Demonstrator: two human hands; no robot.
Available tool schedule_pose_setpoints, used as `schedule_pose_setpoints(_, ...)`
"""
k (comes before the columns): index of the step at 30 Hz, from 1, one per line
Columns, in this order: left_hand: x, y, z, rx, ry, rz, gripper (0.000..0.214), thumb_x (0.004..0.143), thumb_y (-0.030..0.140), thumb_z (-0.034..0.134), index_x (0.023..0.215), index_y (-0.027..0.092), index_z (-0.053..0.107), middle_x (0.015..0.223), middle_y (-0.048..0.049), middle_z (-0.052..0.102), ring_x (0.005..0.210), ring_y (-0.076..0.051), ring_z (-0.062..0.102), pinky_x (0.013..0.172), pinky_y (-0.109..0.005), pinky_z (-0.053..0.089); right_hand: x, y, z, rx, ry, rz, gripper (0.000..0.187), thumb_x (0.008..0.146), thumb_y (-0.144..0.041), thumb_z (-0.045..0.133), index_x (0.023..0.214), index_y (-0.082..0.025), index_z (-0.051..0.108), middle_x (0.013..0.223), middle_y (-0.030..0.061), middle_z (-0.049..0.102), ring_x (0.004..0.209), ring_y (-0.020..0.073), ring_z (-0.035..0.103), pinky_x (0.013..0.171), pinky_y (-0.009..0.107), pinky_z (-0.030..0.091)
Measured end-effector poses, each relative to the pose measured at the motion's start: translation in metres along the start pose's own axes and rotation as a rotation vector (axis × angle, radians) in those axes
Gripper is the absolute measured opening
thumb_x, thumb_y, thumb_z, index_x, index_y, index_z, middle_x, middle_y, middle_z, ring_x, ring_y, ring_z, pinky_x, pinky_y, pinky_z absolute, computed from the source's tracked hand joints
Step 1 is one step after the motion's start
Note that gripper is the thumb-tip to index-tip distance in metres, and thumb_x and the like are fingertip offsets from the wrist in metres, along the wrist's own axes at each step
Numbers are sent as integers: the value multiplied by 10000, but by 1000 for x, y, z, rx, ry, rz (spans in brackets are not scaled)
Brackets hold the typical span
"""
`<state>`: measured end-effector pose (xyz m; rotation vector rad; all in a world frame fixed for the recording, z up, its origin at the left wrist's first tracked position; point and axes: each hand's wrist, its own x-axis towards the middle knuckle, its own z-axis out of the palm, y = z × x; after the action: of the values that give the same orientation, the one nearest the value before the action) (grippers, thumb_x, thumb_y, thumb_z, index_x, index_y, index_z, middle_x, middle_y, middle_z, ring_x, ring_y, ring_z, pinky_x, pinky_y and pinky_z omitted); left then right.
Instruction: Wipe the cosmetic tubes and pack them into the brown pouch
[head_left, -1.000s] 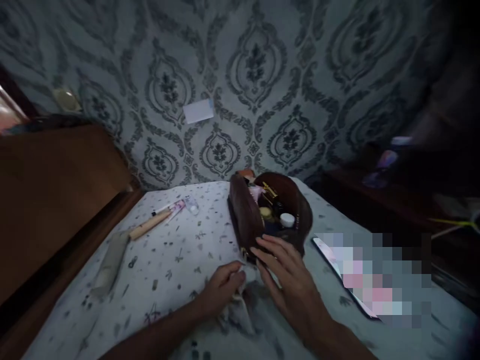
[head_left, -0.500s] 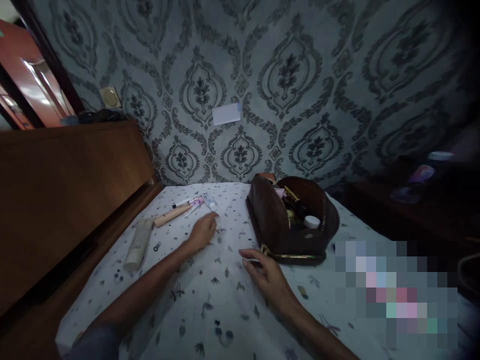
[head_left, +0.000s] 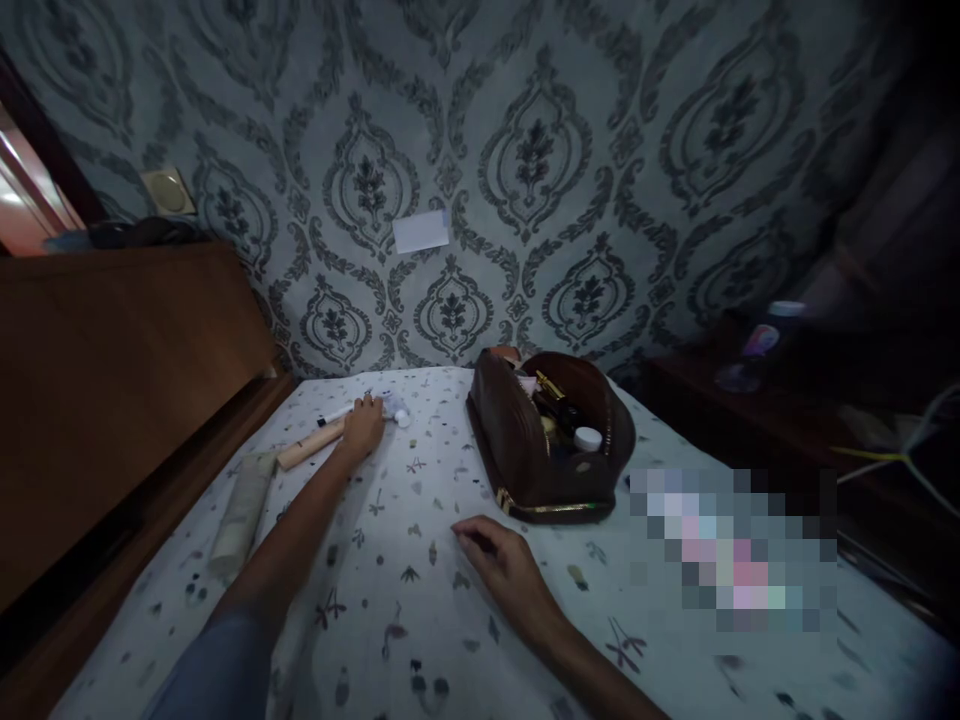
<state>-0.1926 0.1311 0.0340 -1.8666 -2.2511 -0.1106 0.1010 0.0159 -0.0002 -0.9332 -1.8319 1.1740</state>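
My left hand [head_left: 364,428] lies over the small tubes at the far left of the patterned sheet, its fingers bent down and together. What the fingertips hold is hidden. A beige tube [head_left: 309,445] and a small clear tube with a white cap [head_left: 401,416] stick out on either side of it. Nearer, a pale squeeze tube [head_left: 241,515] lies beside my left forearm. My right hand [head_left: 506,568] rests in front of the brown cosmetic bag [head_left: 510,430], apart from it, thumb and index tips together with nothing seen between. The bag stands open, showing a white-lidded jar [head_left: 587,440] and other cosmetics.
A wooden board [head_left: 127,370] borders the bed on the left. Patterned wallpaper rises behind, with a white card [head_left: 421,231] on it. To the right are a blurred-out patch on the sheet and a dark stand with a bottle [head_left: 761,345].
My left hand has moved forward and left onto the small tubes. The right hand's fingertips have come together, slightly farther from the bag. The view has turned a little right.
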Motion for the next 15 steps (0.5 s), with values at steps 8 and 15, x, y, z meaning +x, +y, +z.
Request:
schedule_pose_setpoints(8,-1,15,-5,77,-40,287,416,956,133,386,1326,274,517,1298,-126,500,1231,-296,429,895,-403,481,2,2,0,-5,2,3,320,837,-396,522,883,-163,735,867,94,738,844,244,678,784,342,511)
schedule_pose_setpoints(15,-11,43,-28,77,-68,482,298,945,117,437,1184,210,590,1187,-139,556,1158,-285,482,854,-388,510,3,2,-4,-37,24,-3,286,844,-380,535,899,-184,734,881,84,752,861,252,686,792,358,533)
